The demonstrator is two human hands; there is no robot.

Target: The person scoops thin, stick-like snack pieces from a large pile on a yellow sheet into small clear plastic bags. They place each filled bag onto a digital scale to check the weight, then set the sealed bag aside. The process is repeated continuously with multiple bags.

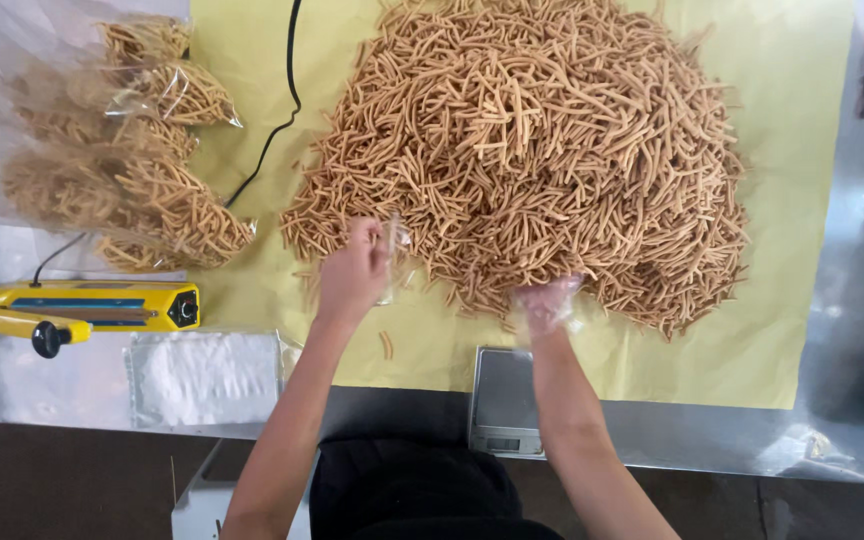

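Looking down from the head camera, I see my left hand (352, 275) pinched closed on the mouth of a small clear plastic bag (393, 255), which hangs just to the right of that grip at the near edge of a big heap of fried snack sticks (527, 150). My right hand (544, 305), in a thin clear glove, rests at the heap's near edge, further right of the bag; I cannot tell whether its fingers are closed on any sticks. The bag in my grip looks nearly empty. Far left of the grip, several filled clear bags (122, 190) of the same sticks lie in a pile, so some packing is done, while most of the heap on the yellow paper (782, 300) is left. Near my right wrist sits a small scale (504, 400). Left of the grip lie a yellow heat sealer (82, 310) and a stack of empty bags (202, 375).
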